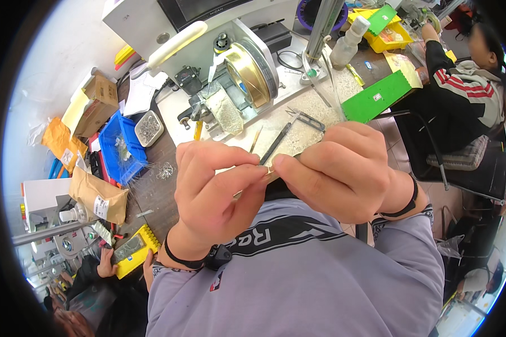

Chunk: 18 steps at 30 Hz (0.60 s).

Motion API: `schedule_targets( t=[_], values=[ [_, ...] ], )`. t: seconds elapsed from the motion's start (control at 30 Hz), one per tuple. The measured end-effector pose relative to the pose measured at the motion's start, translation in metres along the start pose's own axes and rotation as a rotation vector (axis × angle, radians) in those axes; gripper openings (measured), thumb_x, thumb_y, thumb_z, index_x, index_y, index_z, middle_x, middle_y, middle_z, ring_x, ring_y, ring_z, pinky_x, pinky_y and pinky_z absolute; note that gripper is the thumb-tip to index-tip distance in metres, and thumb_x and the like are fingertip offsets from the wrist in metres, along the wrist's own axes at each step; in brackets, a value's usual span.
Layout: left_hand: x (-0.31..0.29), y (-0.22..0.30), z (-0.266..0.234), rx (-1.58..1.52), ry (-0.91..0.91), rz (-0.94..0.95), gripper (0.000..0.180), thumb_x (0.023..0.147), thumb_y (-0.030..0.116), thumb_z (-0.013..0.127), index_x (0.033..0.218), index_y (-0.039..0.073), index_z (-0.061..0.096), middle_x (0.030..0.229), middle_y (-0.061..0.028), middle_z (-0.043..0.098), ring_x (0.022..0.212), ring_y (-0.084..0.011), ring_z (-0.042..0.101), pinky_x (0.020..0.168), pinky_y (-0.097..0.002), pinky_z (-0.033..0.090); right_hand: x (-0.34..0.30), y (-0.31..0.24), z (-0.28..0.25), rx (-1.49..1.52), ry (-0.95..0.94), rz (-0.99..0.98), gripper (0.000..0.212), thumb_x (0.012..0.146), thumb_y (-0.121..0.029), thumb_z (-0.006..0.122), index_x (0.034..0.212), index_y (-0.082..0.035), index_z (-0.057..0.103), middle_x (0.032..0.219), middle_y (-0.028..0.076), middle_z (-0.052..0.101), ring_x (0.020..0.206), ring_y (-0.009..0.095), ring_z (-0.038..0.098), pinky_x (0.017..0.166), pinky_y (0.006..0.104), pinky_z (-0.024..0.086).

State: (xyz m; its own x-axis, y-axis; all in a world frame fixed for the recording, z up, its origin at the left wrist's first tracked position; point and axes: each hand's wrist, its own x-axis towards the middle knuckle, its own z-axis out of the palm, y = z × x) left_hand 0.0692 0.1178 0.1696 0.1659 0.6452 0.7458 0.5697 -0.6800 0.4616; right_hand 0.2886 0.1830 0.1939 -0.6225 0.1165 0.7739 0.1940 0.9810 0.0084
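Close in front of my chest, my left hand [219,188] and my right hand [343,177] come together, both closed in a pinch. Between their fingertips shows a tiny gold-coloured piece [271,169]; it is too small to name, and the fingers cover most of it. Just beyond the hands, a dark slim tool [278,141], perhaps tweezers, lies slanted on the pale work surface [275,115]. A grey metal frame-like tool [308,119] rests against its far end. A thin pointed stick [256,139] lies to the left of these.
Beyond stands a bench machine with a gold spool [246,83]. Leftward are a blue bin [120,147], a dish of small metal parts [149,128] and paper packages [98,194]. To the right lie a green board [375,96] and a bottle [349,42]. Other people sit on both sides.
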Motion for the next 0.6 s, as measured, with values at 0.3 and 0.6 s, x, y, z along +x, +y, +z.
schedule_targets(
  t=[0.3, 0.6],
  values=[
    [0.0013, -0.0045, 0.0004, 0.091, 0.001, 0.078, 0.03, 0.066, 0.0, 0.081, 0.092, 0.01, 0.071, 0.097, -0.0033, 0.071, 0.081, -0.0225, 0.063, 0.077, -0.0354, 0.04, -0.003, -0.0021, 0.0023, 0.059, -0.003, 0.145, 0.038, 0.064, -0.005, 0.086, 0.101, 0.002, 0.077, 0.075, 0.002, 0.058, 0.052, 0.015, 0.051, 0.044, 0.0289, 0.038],
    [-0.0007, -0.0045, 0.0016, 0.05, 0.028, 0.03, 0.025, 0.07, 0.0, 0.081, 0.091, 0.009, 0.071, 0.096, -0.0038, 0.071, 0.081, -0.0223, 0.063, 0.076, -0.0348, 0.04, -0.0027, -0.0035, -0.0011, -0.008, -0.009, 0.087, 0.037, 0.064, -0.004, 0.089, 0.098, 0.002, 0.077, 0.072, 0.001, 0.056, 0.052, 0.013, 0.049, 0.043, 0.0274, 0.035]
  ],
)
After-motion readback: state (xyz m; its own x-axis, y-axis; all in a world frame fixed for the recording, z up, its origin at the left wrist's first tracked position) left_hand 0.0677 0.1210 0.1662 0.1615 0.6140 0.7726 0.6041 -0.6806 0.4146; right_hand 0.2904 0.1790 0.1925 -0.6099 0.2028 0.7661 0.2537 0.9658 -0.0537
